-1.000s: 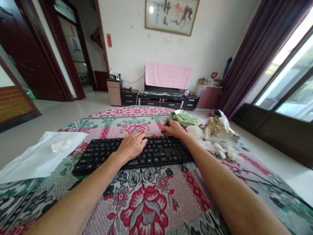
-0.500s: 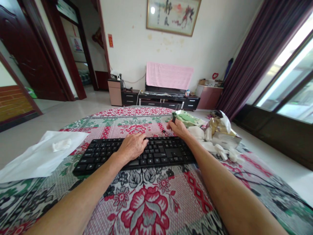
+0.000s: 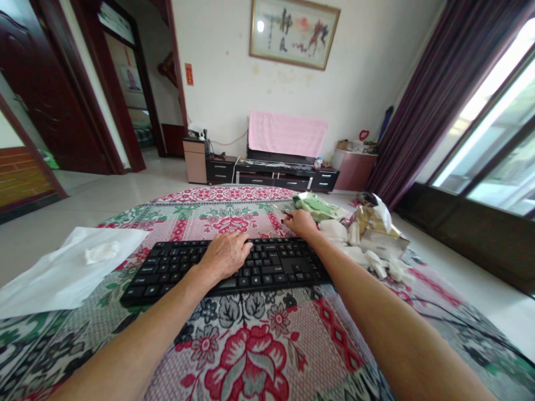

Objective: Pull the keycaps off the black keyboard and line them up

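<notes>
— Where was the keyboard when you looked?

— It lay flat on the table, on the flowered cloth, running left to right near the middle. The left hand rested palm down on its middle keys, fingers spread loosely and curled a little over the far rows. That grip was released; it closed on nothing and only touched the keys.

— And the other hand?

— The right hand sat just past the far right edge of the keyboard, on the cloth. Its fingers were pinched on a small dark thing, thin like a stick, which poked out to the left of the fingertips. It was too small to tell what it was. So the keyboard lay just near of that grip, close by but not held in it.

— What else was about?

— Just to the right of the right hand lay a green packet, then a heap of white scraps and a crumpled gold wrapper. At the far left of the table lay a white sheet with a crumpled tissue on it, well apart from both hands.
</notes>
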{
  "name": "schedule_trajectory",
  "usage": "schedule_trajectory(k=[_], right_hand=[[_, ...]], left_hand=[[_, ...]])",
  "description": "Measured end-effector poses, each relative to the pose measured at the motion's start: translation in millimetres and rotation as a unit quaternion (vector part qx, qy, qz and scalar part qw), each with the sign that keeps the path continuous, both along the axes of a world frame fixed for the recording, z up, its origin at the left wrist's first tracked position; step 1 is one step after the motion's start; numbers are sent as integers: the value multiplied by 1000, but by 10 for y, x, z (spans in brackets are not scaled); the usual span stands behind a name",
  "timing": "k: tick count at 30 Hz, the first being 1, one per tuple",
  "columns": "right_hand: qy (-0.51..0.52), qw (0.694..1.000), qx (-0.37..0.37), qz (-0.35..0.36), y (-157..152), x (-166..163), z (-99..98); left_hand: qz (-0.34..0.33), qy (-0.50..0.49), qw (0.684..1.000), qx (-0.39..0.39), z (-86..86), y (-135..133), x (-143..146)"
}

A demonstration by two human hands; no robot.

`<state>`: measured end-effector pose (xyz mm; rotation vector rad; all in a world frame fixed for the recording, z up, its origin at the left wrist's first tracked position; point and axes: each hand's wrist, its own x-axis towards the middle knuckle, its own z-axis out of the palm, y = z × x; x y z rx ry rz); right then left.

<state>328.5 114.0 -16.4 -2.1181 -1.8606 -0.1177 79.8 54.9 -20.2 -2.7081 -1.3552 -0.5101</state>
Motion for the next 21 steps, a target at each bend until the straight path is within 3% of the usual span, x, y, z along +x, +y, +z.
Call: schedule_trajectory(k=[3,8,11,16,21], right_hand=[[14,999,8,-50,112,71,-22],[20,999,4,-42,186,150,-64],[38,998,8,-45,137,154,1],[141,983,86,-79,6,148,178],[294,951,99,5,-121,140,216]], left_hand=[[4,1,1000,-5,3,1,0],[5,-2,1000,-7,-8,7,-1],[1,-3,1000,2,-18,10,-4],[-1,2,1000,9,-20,15,-6],[3,5,1000,4,-15,15,-4]])
